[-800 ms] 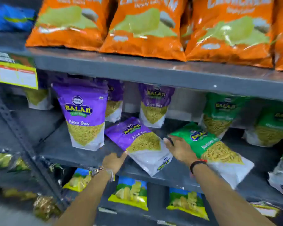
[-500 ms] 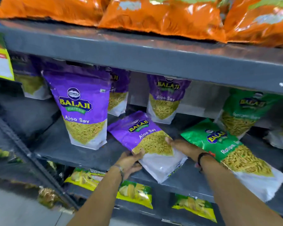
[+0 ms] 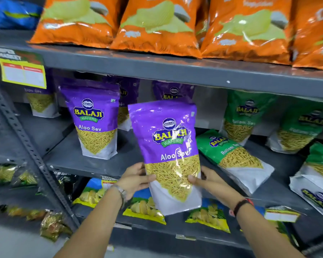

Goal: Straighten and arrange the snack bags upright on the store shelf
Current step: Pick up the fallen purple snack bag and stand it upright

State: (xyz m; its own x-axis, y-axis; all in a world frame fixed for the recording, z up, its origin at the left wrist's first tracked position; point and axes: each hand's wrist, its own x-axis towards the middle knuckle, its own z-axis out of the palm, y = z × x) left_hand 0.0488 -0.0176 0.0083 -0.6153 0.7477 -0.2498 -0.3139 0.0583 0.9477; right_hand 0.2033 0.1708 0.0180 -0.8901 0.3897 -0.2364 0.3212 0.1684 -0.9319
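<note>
Both hands on it: the left hand (image 3: 136,180) pinches the left edge of the purple bag (image 3: 166,149), thumb across the front, and the right hand (image 3: 203,180) clamps the right edge the same way, fingers wrapped behind. The bag is upright and square to the camera, held in the air in front of the middle shelf (image 3: 93,164), its bottom hanging below the shelf lip. So this is the setting-down step: lifted and straight, not yet standing.

To the left, a standing purple bag (image 3: 96,123) marks the front row, with more purple ones upright behind. The gap between it and the held bag looks like the natural slot.

To the right, a green bag (image 3: 231,157) lies flat on its back on the shelf, and another green one (image 3: 317,175) leans at the far edge. Those look like later jobs.

Next move, as I read it: raise the bag clear of the lip, push it in, plant the base flat beside its neighbour, and let go only once it stands.
</note>
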